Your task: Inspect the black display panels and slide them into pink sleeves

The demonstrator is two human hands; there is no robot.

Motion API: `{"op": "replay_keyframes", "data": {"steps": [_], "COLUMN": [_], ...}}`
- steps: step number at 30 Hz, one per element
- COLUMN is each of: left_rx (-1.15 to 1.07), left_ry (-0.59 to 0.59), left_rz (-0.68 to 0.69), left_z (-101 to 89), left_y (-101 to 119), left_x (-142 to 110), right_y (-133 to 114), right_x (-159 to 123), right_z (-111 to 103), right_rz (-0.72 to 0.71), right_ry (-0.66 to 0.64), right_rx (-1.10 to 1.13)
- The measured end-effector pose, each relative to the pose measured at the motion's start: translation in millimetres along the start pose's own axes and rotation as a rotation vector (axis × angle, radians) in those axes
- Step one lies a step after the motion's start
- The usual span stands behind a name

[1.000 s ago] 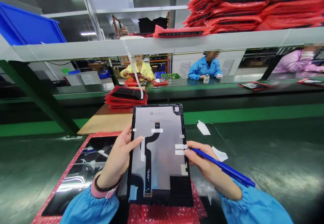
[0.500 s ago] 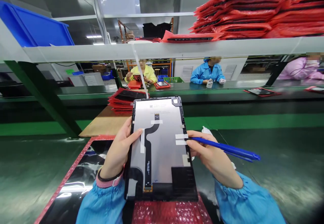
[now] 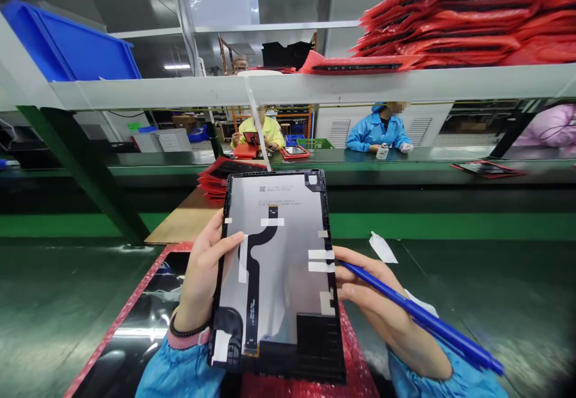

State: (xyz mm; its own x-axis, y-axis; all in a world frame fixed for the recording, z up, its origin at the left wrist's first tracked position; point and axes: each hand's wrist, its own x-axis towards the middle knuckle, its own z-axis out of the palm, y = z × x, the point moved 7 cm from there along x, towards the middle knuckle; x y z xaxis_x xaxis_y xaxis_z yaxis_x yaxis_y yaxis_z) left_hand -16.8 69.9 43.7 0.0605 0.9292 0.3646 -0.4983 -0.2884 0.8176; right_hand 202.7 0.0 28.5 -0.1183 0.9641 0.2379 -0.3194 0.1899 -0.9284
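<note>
I hold a tablet display panel (image 3: 288, 254) upright in front of me, its silver back toward me, with a black flex cable and white tape strips on it. My left hand (image 3: 202, 272) grips its left edge, thumb across the back. My right hand (image 3: 373, 302) supports the right edge and pinches a blue pen (image 3: 427, 320), whose tip touches the panel near the tape strips. Under the panel lies red bubble wrap (image 3: 355, 374).
A red bag with a dark panel (image 3: 135, 326) lies at the lower left on the green bench (image 3: 495, 290). White paper scraps (image 3: 382, 248) lie right. A stack of red bags (image 3: 216, 179) sits behind. The shelf (image 3: 315, 83) overhead carries red bags and a blue bin (image 3: 67, 50). Other workers sit across the conveyor.
The panel has tilted slightly, its bottom swinging left. The blue pen's rear end has dropped toward the lower right. My view has shifted a little.
</note>
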Motion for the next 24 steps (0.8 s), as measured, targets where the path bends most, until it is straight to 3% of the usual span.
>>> {"op": "replay_keyframes", "data": {"steps": [3,6,12,15,19,21,24], "left_rx": [0.026,0.041,0.062,0.148,0.393,0.498,0.631], "left_ry": [0.015,0.035,0.053,0.042,0.032,0.024,-0.062], "left_rz": [0.001,0.019,0.042,0.061,0.123,0.183,0.247], "left_z": [-0.8,-0.1,2.6,3.6,6.6,10.6,22.7], "left_y": [2.0,5.5,8.0,7.0,6.5,7.4,3.6], "left_x": [-1.2,-3.3,-12.0,-14.3,-14.0,-14.7,-18.1], "right_y": [8.2,18.2,11.9,0.1,-15.3,-10.1,8.1], "right_x": [-2.8,-1.9,4.4,5.9,-0.2,0.7,7.3], "right_z": [4.8,3.3,-3.3,-10.2,-17.8,-11.4,3.1], "right_rz": [0.024,0.041,0.013,-0.044,-0.208,-0.179,-0.007], "right_ry": [-0.107,-0.126,-0.093,0.015,0.261,0.226,0.073], "right_rx": [-0.089,-0.174,-0.287,-0.266,-0.069,0.103,0.316]}}
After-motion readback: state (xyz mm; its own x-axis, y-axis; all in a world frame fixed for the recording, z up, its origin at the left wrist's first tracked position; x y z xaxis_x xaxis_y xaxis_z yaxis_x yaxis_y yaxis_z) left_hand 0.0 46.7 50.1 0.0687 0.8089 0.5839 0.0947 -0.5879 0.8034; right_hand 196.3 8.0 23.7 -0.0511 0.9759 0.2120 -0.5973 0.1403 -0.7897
